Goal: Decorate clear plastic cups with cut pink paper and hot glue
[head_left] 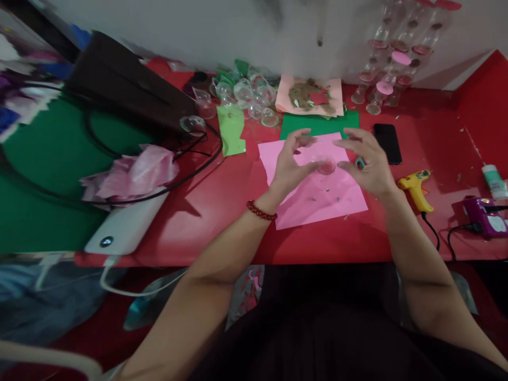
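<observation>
A small clear plastic cup (326,165), round at the near end, stands on a sheet of pink paper (293,203). My left hand (292,161) curves around its left side, thumb tip at the cup's edge and fingers apart from the thumb. On the other side, my right hand (367,161) is spread, its thumb close to the cup's right edge. Both hands look open, though slight blur hides whether the left thumb presses on the cup. Just beside my right hand lies a green-handled tool (360,163), partly covered.
Clear plastic cups (254,92) are heaped at the back, beside peach paper (281,100) bearing brown, sand-like material. Cup stacks (399,58) stand back right. A phone (388,144), yellow glue gun (416,190) and purple power socket (486,216) lie right; a white power bank (127,233) lies left.
</observation>
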`<action>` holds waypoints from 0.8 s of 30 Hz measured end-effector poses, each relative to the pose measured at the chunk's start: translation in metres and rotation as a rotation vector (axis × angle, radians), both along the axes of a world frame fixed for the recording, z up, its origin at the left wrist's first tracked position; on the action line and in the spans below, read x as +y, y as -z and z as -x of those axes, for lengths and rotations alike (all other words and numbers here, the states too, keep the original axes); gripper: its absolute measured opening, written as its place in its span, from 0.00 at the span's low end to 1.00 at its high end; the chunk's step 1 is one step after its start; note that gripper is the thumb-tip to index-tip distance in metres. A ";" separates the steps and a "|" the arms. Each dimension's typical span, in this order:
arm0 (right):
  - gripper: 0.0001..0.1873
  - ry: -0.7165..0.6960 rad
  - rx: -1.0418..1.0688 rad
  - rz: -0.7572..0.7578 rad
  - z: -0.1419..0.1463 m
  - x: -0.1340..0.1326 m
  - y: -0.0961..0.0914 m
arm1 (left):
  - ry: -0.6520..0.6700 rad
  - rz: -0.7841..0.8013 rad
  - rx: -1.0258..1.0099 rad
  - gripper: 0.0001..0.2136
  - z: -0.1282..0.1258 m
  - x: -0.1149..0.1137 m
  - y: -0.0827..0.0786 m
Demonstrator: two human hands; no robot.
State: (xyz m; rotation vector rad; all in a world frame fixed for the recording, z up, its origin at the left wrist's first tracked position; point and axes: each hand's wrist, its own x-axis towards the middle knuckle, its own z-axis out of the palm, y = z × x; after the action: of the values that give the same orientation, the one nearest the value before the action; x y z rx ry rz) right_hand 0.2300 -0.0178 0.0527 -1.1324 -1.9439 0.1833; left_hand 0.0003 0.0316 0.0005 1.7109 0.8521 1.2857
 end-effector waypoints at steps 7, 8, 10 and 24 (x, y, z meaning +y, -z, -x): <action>0.04 -0.077 0.194 0.099 0.004 0.000 0.024 | 0.100 -0.102 0.084 0.46 -0.007 -0.004 0.005; 0.02 -0.059 0.264 0.112 0.002 0.003 0.025 | 0.098 -0.100 0.090 0.49 -0.006 -0.001 0.008; 0.07 -0.028 0.414 0.146 -0.002 0.010 0.027 | 0.091 -0.071 0.122 0.52 -0.005 0.005 0.017; 0.21 -0.029 0.972 0.446 0.003 0.015 0.039 | -0.026 0.036 0.261 0.26 -0.031 -0.013 0.017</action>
State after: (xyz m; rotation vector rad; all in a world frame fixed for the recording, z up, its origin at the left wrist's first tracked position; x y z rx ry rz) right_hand 0.2271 -0.0030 0.0142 -0.9988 -1.0576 1.0173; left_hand 0.0317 0.0190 -0.0170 1.8709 1.0433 1.0706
